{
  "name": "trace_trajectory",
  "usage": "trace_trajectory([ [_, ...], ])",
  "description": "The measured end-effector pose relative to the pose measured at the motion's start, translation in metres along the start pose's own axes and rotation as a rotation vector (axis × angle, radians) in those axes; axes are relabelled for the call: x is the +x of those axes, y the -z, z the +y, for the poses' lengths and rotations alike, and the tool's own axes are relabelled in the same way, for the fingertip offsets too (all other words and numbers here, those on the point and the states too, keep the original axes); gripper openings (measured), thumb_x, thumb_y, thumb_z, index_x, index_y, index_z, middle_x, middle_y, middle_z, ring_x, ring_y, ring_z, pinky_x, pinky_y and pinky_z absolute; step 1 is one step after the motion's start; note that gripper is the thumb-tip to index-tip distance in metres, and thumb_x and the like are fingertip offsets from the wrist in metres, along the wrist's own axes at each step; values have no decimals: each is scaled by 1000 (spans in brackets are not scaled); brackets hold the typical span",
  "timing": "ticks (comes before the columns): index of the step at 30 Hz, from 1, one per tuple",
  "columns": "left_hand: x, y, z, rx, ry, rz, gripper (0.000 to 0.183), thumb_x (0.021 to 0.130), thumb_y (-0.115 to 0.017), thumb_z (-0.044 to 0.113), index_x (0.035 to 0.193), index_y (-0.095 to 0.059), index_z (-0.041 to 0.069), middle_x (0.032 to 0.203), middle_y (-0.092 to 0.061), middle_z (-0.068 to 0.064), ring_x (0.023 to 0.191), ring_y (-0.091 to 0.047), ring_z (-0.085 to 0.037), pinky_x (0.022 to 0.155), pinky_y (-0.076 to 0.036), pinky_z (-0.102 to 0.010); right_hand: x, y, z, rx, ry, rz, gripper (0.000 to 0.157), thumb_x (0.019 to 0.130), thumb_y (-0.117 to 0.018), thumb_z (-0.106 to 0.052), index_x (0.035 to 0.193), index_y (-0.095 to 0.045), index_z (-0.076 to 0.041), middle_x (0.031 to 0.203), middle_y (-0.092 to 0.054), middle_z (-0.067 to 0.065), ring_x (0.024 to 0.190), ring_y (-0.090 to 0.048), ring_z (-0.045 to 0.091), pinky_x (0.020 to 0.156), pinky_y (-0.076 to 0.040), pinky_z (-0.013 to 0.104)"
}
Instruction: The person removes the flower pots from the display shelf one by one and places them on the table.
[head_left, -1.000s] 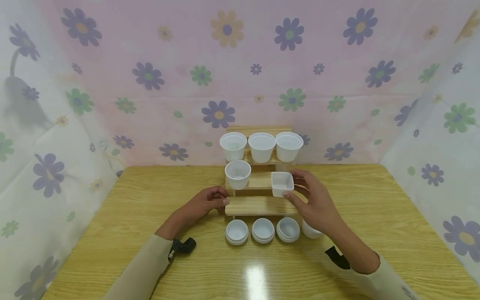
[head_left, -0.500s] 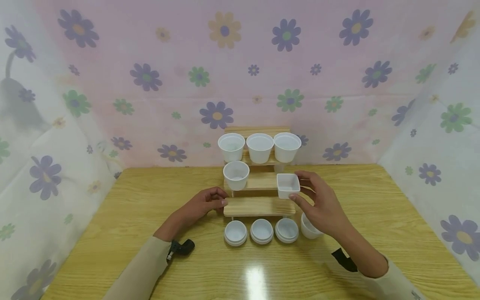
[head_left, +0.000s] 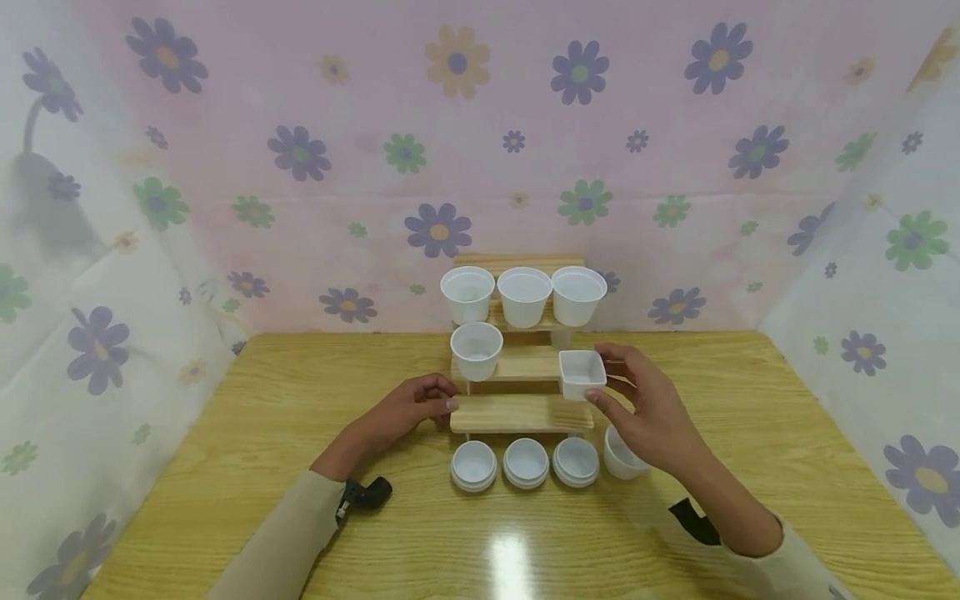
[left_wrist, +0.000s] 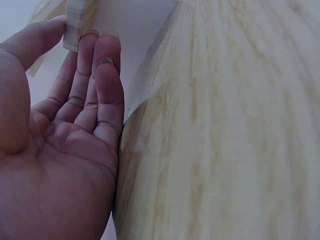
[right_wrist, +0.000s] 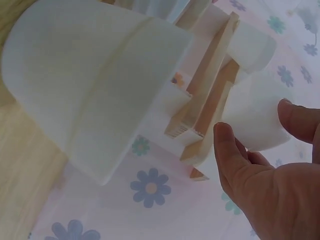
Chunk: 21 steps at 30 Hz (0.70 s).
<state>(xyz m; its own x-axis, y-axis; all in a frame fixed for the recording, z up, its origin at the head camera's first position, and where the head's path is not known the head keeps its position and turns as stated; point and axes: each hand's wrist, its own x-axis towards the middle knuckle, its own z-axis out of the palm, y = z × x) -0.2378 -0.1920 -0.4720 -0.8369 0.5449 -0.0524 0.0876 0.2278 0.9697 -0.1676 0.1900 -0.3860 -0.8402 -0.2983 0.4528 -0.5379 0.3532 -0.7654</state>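
One white, square, plastic-looking cup (head_left: pixel 582 375) is at the right end of a pale wooden stepped stand (head_left: pixel 528 367); the right hand (head_left: pixel 656 412) pinches it, thumb and fingers closed against its sides; the left hand (head_left: pixel 412 406) pinches the lowest plank (head_left: pixel 521 414), probably for steadiness.

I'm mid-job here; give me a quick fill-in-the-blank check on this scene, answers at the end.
1. The right hand holds the small white cup, the only one whose rim is ____ rather than round.
2. The left hand holds the ____ end of the lowest shelf of the tiered light-wood stand.
3. The stand's back row has ____ tapered white round cups.
Missing words: square; left; three.
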Motion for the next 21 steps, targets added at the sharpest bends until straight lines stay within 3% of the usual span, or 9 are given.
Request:
trace_trajectory([
  [7,1,0,0,0,1,3,29,108,-66,28,128,-64,7,98,-68,-11,92,-65,-30,89,-53,-38,-9,7,9,-23,4,-14,56,96,-72,10,146,-48,8,139,-58,20,124,-62,36,103,-48,15],
  [15,2,1,-2,7,-6,3,26,108,-65,27,126,-65,7,98,-68,-12,91,-65,-30,88,-54,-38,-18,23,18,-12,20,-41,60,95,-71,13,150,-46,7,140,-56,20,126,-59,8,104,-48,16],
  [21,2,0,-1,-2,-1,-3,28,108,-66,28,126,-64,7,99,-68,-11,93,-65,-30,88,-54,-38,-18,37,19,37,29,-82,62,95,-68,17,152,-45,4,142,-54,21,126,-59,11,105,-49,18],
])
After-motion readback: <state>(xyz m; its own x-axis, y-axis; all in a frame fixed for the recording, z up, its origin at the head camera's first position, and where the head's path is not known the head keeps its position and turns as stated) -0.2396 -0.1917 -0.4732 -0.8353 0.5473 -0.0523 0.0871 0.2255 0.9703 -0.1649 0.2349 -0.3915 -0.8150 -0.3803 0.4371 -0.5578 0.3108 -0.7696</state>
